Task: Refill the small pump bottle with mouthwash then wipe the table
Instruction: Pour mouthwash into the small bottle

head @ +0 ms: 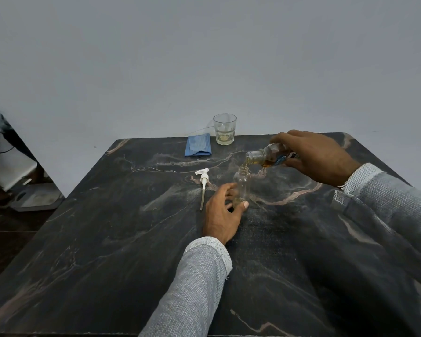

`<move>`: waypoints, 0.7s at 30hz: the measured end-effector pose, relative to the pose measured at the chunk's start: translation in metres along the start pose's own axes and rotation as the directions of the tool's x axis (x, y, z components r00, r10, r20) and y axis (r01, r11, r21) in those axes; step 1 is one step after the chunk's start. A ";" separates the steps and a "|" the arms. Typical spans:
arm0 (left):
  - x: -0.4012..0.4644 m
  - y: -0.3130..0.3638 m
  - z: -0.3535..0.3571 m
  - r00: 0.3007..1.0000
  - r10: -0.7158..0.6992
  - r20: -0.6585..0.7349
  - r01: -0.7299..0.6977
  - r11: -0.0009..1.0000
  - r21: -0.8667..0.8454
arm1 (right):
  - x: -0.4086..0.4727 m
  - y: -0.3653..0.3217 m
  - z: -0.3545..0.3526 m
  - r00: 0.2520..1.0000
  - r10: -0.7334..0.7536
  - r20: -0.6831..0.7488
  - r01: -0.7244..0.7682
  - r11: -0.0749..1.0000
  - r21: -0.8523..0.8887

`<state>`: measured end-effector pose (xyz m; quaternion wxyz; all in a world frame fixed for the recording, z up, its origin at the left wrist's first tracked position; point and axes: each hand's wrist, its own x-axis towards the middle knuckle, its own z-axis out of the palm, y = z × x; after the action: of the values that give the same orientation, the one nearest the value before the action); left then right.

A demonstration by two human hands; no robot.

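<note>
A small clear pump bottle (pixel 242 183) stands upright and uncapped near the middle of the dark marble table (pixel 122 239). My left hand (pixel 223 210) grips its base. My right hand (pixel 314 154) holds a mouthwash bottle (pixel 267 155) tipped on its side, mouth just above the small bottle's neck, and amber liquid runs down into it. A thin layer of liquid sits at the small bottle's bottom. The white pump head (pixel 203 177) with its long tube lies flat on the table to the left of the bottle.
A folded blue cloth (pixel 198 148) lies at the table's far edge. Beside it on the right stands a glass tumbler (pixel 224 128) with a little pale liquid. A grey wall rises behind. A person's legs stand on the floor at far left.
</note>
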<state>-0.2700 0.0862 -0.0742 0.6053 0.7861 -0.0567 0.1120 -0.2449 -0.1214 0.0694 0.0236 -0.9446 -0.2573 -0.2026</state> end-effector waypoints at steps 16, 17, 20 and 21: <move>0.000 0.000 -0.001 1.000 -0.003 0.013 0.003 1.000 0.001 | 0.002 0.000 -0.006 1.000 -0.014 0.000 0.014 1.000 -0.024; 0.000 0.001 -0.001 1.000 -0.001 0.013 0.001 1.000 -0.001 | 0.002 0.000 -0.006 1.000 -0.012 -0.001 0.012 1.000 -0.024; 0.000 0.001 -0.001 1.000 0.002 0.009 -0.002 1.000 -0.007 | 0.003 0.000 -0.007 1.000 -0.007 -0.001 0.007 1.000 -0.019; 0.000 0.000 0.000 1.000 0.002 0.007 -0.002 1.000 -0.009 | 0.003 -0.001 -0.007 1.000 -0.007 0.001 0.007 1.000 -0.021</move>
<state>-0.2705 0.0865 -0.0738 0.6086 0.7836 -0.0602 0.1096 -0.2455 -0.1206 0.0769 0.0130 -0.9440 -0.2583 -0.2049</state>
